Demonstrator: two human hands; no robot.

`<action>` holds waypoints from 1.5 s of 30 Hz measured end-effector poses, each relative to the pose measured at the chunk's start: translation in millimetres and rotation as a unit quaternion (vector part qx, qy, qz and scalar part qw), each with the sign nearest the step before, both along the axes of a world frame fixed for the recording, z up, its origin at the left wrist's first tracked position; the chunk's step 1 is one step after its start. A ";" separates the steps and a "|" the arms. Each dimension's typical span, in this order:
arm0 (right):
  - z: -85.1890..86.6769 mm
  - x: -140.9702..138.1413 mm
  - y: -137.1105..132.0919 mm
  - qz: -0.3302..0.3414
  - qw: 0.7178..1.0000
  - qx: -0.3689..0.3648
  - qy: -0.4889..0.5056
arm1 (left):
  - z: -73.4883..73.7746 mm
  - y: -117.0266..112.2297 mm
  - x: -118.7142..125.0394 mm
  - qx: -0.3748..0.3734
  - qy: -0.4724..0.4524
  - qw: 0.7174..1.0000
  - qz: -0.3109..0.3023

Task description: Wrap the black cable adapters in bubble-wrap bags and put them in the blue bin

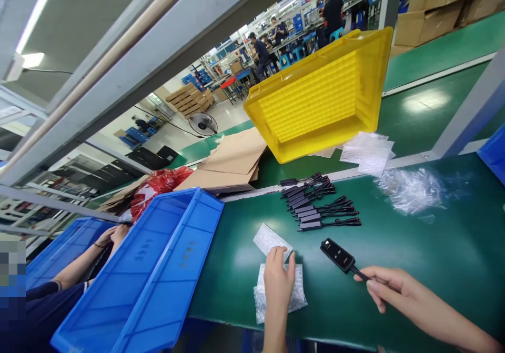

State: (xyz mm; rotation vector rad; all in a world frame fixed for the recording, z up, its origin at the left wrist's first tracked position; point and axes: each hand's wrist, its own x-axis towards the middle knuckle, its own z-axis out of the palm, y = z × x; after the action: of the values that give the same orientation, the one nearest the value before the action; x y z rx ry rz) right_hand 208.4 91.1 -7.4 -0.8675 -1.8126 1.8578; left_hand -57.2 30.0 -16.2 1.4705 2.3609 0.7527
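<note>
My right hand (389,287) pinches the cable of a small black electronic box (337,254), which has light markings on its face and is held just over the green table. My left hand (279,274) has its fingers and thumb at the corner of a bubble-wrap pouch (271,239), seemingly gripping it. Under that hand lie more bubble-wrap pouches (298,290), partly hidden by the wrist. Beyond both hands, several similar black boxes with bundled cables (310,217) lie in a row.
Blue bins (169,269) stand at left, with a co-worker's hands (112,234) behind them. A yellow crate (319,95) leans at the back, beside cardboard sheets (224,161). Clear plastic bags (414,190) and bubble-wrap sheets (366,150) lie at right. A metal post (469,90) rises there.
</note>
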 end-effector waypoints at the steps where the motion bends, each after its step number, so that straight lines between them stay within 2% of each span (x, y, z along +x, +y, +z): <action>1: -0.5 0.4 -0.7 0.003 1.000 -0.008 0.006 | -4.5 0.7 -8.7 -0.027 0.044 0.999 -0.002; 3: -1.1 -1.0 -3.3 0.007 1.000 -0.020 0.018 | -11.9 2.1 -19.7 -0.051 0.071 0.996 -0.001; 6: -2.7 -4.2 -7.3 0.006 0.999 -0.029 0.016 | -16.0 5.5 -25.6 -0.047 0.075 0.996 0.004; 9: -2.3 -5.2 -9.4 0.005 1.000 -0.011 -0.007 | -8.9 8.9 -26.3 -0.021 0.066 0.998 0.005; 12: 5.7 -6.9 -10.5 0.004 0.999 0.043 -0.024 | 6.4 8.7 -18.1 0.022 0.044 0.999 0.003; 14: 13.0 -10.2 -11.3 0.001 0.996 0.085 -0.032 | 17.8 6.5 -5.4 0.053 -0.005 0.998 -0.014; 17: 16.5 -15.9 -12.1 0.003 0.987 0.154 -0.045 | 31.8 3.0 17.6 0.074 -0.130 0.987 -0.059; 20: 6.5 -16.8 -12.8 -0.007 0.970 0.236 -0.063 | 38.9 1.7 32.8 0.075 -0.227 0.969 -0.063; 23: -6.9 -11.5 -14.1 -0.029 0.952 0.293 -0.087 | 38.5 1.6 37.3 0.094 -0.269 0.958 -0.032; 26: -11.6 -5.5 -15.7 -0.034 0.945 0.309 -0.099 | 33.4 0.9 40.4 0.117 -0.240 0.963 -0.021; 29: -8.4 -2.8 -17.2 -0.025 0.953 0.283 -0.104 | 28.9 0.3 47.0 0.170 -0.136 0.976 -0.026; 33: -6.0 -5.1 -20.1 -0.015 0.964 0.243 -0.105 | 29.9 0.7 57.6 0.232 -0.010 0.970 -0.077; 35: -8.0 -8.1 -21.5 -0.043 0.966 0.231 -0.105 | 32.2 0.0 64.9 0.240 0.023 0.963 -0.117; 38: -12.6 -13.2 -22.0 -0.099 0.965 0.220 -0.099 | 33.0 -3.4 82.4 0.238 0.000 0.952 -0.194; 42: -17.6 -11.8 -19.8 -0.112 0.962 0.221 -0.113 | 26.5 -6.3 107.6 0.224 -0.080 0.932 -0.275; 45: -19.6 3.2 -15.9 -0.165 0.938 0.272 -0.134 | 20.5 -0.4 105.5 0.202 -0.059 0.930 -0.300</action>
State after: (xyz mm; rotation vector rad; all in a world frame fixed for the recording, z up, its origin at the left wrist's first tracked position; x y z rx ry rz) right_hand 211.6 75.2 -27.0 -1.1505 -2.0357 0.9906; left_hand 48.3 29.6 4.3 2.0911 1.5685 1.1418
